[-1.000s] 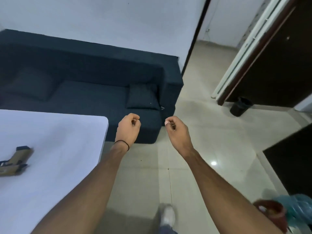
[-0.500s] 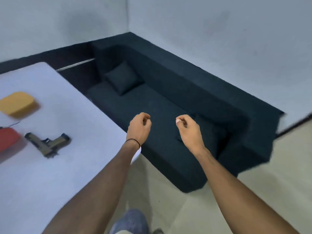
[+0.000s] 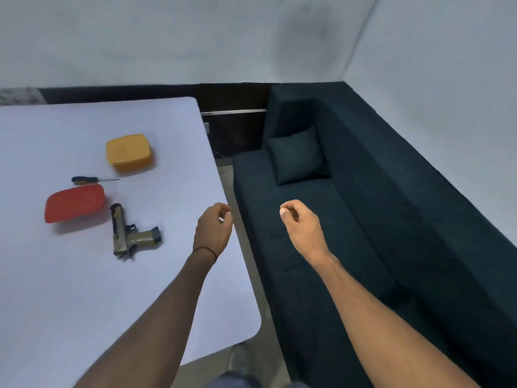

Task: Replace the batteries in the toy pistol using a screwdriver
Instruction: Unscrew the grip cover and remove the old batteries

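A tan and grey toy pistol (image 3: 127,233) lies on the white table (image 3: 70,289), grip pointing right. Beyond it a screwdriver (image 3: 93,180) with a dark handle lies flat, tip to the right. My left hand (image 3: 214,229) hovers over the table's right edge, right of the pistol, fingers loosely curled and holding nothing. My right hand (image 3: 300,226) hangs in the air over the sofa, fingers also loosely curled and empty.
A red lidded box (image 3: 74,203) sits left of the pistol and a yellow lidded box (image 3: 128,152) stands farther back. A dark blue sofa (image 3: 377,219) with a cushion (image 3: 298,158) runs along the right wall, close to the table.
The view has swung left from the doorway and floor to the table. The pistol, screwdriver and both boxes have come into sight. Both hands stay raised and empty.
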